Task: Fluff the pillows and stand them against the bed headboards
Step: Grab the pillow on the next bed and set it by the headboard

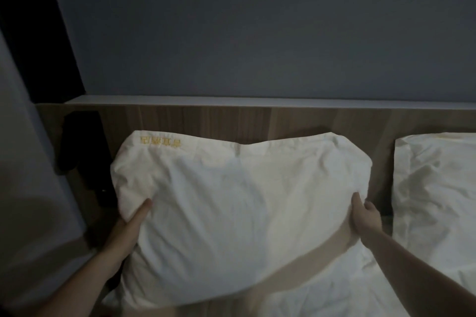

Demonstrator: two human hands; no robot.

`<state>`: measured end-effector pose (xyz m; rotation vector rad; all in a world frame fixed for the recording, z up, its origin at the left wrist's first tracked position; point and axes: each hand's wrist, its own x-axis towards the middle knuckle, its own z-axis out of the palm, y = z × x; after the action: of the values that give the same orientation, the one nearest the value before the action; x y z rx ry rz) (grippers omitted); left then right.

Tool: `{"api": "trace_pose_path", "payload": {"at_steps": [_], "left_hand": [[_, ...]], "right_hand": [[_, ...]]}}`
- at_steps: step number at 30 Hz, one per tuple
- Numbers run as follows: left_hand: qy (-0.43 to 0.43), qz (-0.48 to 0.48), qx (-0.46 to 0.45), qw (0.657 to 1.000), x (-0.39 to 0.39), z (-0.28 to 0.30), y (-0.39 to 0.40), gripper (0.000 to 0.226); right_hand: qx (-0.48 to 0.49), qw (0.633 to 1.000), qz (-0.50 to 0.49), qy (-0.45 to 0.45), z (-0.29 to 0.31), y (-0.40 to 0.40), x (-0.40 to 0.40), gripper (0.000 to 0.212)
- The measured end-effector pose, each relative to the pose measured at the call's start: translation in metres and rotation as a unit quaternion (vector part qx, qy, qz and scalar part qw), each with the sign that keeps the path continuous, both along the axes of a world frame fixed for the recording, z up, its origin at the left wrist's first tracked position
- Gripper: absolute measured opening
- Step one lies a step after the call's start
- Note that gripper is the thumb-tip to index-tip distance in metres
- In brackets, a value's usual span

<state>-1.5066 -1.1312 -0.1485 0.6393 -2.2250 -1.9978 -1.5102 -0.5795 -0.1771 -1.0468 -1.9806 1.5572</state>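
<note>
White pillow (231, 213), both hands apparently gripping

Only writing anywhere is some yellow embroidered lettering (160, 142) on the top-left corner of the white pillow (231, 203). Looks like four or so characters, but it's too dim and blurry to actually read.

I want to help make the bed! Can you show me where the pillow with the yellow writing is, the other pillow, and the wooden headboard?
pillow with the yellow writing (231, 203): head view, middle of its white front.
other pillow (435, 188): head view, its creased front, at the right edge.
wooden headboard (231, 121): head view, bare wood above the pillow.
</note>
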Motion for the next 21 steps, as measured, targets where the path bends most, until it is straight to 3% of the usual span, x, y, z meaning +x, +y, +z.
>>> {"api": "trace_pose_path", "payload": {"at_steps": [2, 6, 9, 14, 18, 21], "left_hand": [[-0.027, 0.004, -0.038, 0.999, -0.001, -0.004, 0.000, 0.071], [-0.016, 0.019, -0.143, 0.989, -0.004, 0.006, -0.003, 0.055], [-0.016, 0.016, -0.157, 0.987, -0.008, 0.007, -0.008, 0.056], [-0.029, -0.002, -0.125, 0.992, -0.008, 0.008, -0.018, 0.064], [0.043, 0.086, -0.188, 0.977, -0.017, 0.039, -0.024, 0.065], [0.111, 0.115, -0.266, 0.951, -0.028, 0.073, -0.025, 0.070]], "right_hand": [[0.018, 0.998, -0.045, 0.033, 0.006, 0.001, 0.001, 0.049], [0.073, 0.987, -0.111, 0.092, 0.019, 0.001, -0.001, 0.043], [0.076, 0.984, -0.129, 0.100, 0.017, -0.006, -0.003, 0.044], [0.098, 0.990, -0.090, 0.038, 0.012, -0.003, -0.003, 0.036], [0.171, 0.968, -0.102, 0.156, 0.052, -0.012, -0.013, 0.047], [0.284, 0.936, -0.031, 0.205, 0.088, -0.019, -0.029, 0.051]]}}
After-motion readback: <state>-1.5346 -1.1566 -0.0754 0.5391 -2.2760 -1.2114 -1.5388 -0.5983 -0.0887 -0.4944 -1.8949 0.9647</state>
